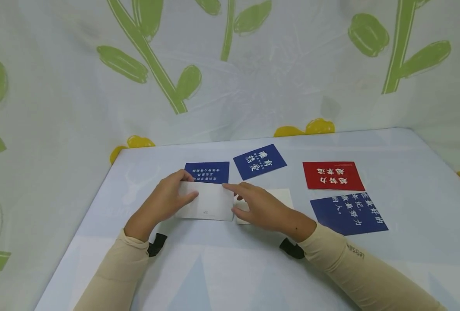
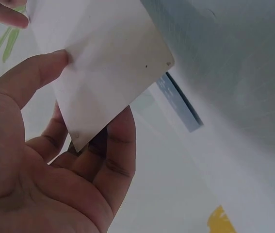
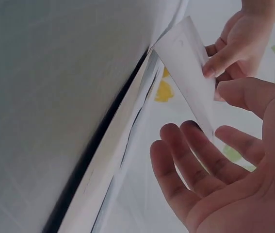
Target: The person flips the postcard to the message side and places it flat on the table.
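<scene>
A white card (image 1: 205, 202) with tiny print near its lower edge is held up off the table in my left hand (image 1: 167, 194). The thumb lies on its near face and the other fingers are behind it, as the left wrist view shows. My right hand (image 1: 262, 207) is at the card's right side, its index fingertip at the upper right corner. In the right wrist view its thumb and remaining fingers stand apart, gripping nothing. Under the right hand lies another pale card (image 1: 282, 196), partly covered. Just behind the held card is a blue card (image 1: 210, 168) with white characters, its lower part hidden.
Farther back lies a tilted blue card (image 1: 260, 162). To the right are a red card (image 1: 332, 176) and a larger blue card (image 1: 348, 216), both with white characters. The pale table (image 1: 230, 272) meets a leaf-patterned cloth backdrop (image 1: 284, 77) at its far edge.
</scene>
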A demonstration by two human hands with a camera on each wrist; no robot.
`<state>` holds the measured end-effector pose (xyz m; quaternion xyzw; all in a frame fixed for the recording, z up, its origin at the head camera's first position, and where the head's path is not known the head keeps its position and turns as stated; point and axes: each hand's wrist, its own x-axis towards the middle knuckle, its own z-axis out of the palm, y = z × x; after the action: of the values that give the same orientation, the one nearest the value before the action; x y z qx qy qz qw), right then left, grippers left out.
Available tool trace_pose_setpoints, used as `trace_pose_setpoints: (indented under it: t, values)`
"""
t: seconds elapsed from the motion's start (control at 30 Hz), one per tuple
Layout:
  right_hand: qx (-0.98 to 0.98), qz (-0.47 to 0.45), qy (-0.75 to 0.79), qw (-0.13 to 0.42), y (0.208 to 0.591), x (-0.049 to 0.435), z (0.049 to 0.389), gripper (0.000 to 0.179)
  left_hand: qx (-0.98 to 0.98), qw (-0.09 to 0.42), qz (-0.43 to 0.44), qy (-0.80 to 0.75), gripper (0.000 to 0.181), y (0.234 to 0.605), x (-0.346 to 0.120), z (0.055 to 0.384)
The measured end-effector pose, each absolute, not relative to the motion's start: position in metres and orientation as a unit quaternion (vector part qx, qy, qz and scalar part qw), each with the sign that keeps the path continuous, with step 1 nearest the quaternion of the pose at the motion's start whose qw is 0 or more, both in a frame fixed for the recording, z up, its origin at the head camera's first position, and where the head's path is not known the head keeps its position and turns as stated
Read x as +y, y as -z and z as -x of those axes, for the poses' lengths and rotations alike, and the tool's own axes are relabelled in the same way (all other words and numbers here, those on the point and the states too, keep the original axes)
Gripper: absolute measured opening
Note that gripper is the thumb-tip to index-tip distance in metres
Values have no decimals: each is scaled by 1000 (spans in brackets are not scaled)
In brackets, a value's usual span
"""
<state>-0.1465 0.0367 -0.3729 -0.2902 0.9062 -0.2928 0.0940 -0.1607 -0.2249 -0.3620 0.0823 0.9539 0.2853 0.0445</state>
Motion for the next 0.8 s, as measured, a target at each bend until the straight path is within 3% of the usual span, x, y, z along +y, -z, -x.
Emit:
trace_pose_setpoints:
  t: [0.27, 0.63, 0.8]
  values:
    - [917, 283, 260, 108, 376, 37, 147, 61, 956, 62, -70, -277, 41, 366, -224, 162]
    - [938, 297, 176, 44, 379, 36, 147, 50, 959, 77, -63, -265, 50, 370, -228, 163]
    - [928, 340, 143, 55, 379, 37, 145, 50, 963, 78, -74, -249, 51, 372, -228, 164]
